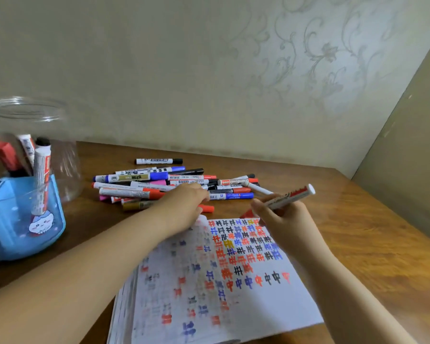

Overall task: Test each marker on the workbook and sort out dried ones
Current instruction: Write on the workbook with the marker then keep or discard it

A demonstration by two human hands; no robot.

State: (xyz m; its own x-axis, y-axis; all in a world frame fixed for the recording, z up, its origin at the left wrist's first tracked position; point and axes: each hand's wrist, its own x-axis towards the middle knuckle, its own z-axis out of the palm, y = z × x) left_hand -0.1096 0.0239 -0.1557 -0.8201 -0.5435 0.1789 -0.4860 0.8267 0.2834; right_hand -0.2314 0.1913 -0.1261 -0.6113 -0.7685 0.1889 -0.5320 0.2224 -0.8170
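An open workbook [293,301] lies on the wooden desk, its page covered with red, blue, black and yellow test characters. My right hand [283,219] grips a red-and-white marker [292,194] above the page's top right corner; the marker's far end points up and right. My left hand [184,207] reaches over the book's top edge into a pile of several markers [159,184] behind it. A red cap or marker end [207,208] pokes out beside its fingers; whether it holds anything is hidden.
A blue pen holder [18,217] with a few markers in it stands at the left, with a clear plastic jar [27,112] around or behind it. One black-capped marker [158,161] lies apart near the wall. A side panel [407,157] closes in the desk [370,234] on the right.
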